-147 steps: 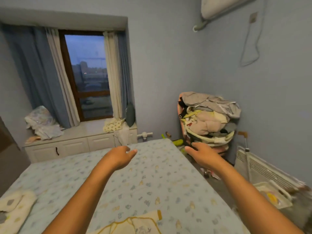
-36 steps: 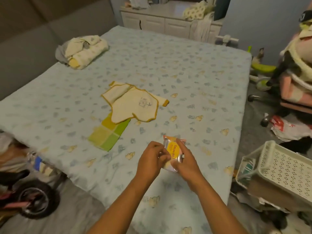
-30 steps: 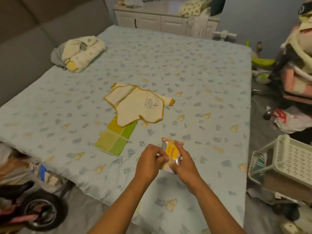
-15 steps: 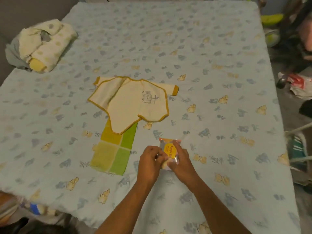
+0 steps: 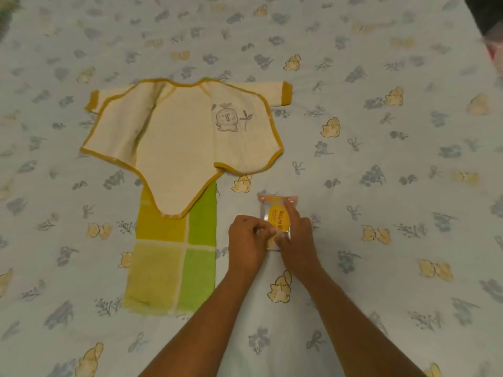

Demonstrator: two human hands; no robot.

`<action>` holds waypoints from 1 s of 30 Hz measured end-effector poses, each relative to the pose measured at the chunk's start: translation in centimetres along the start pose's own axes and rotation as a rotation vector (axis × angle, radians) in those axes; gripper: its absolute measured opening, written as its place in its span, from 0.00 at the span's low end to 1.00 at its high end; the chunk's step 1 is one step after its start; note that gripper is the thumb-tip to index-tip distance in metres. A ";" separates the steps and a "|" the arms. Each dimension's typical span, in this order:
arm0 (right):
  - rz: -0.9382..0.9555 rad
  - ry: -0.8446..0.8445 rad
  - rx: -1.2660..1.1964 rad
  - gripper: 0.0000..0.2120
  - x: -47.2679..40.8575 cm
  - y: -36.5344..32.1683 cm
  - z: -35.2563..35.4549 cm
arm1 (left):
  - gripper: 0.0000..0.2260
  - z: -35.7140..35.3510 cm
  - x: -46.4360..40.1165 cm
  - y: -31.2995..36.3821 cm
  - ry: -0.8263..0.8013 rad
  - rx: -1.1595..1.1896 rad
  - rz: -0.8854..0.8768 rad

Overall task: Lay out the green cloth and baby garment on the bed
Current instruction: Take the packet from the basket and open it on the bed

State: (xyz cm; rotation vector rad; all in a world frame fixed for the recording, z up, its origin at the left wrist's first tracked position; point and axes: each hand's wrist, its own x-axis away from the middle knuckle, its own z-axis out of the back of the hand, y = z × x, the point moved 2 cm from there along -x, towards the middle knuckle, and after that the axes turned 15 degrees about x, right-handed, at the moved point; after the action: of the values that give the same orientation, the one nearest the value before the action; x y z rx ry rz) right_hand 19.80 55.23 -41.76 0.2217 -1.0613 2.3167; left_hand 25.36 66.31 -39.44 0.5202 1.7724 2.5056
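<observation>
A cream baby garment [image 5: 185,131] with mustard trim lies spread flat on the bed [image 5: 381,159], front flaps open. Its pointed bottom overlaps the top of a green and yellow checked cloth [image 5: 168,257], which lies flat below it. To the right of the cloth, my left hand [image 5: 249,244] and my right hand [image 5: 295,240] both hold a small clear packet with a yellow label [image 5: 277,216] just above the sheet. My left fingers pinch its lower left edge; my right fingers rest along its right side.
The bedsheet is pale blue with a print of small animals and flowers. A dark floor patch and something red and white [image 5: 494,47] show at the top right corner past the bed's edge.
My view has moved closer and tipped down over the bed, so the garment and cloth fill more of the frame. Both hands keep hold of the small packet, almost unmoved.
</observation>
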 end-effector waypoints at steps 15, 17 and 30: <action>0.020 -0.027 -0.046 0.42 -1.0 -0.4 0.6 | 0.04 -0.1 -6.6 3.6 -0.073 -0.028 0.076; -0.001 -0.039 -0.056 0.43 -1.0 -0.4 0.8 | 0.06 -0.3 -7.5 3.9 -0.069 -0.027 0.104; 0.046 -0.093 0.000 0.36 -0.6 -0.4 2.4 | 0.04 1.2 -5.1 3.5 0.042 -0.037 -0.099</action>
State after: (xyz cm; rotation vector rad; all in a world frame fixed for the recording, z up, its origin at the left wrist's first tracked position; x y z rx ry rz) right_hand 20.33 53.41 -40.12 0.3101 -1.1232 2.3672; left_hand 31.09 65.13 -37.15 0.3713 1.7169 2.4952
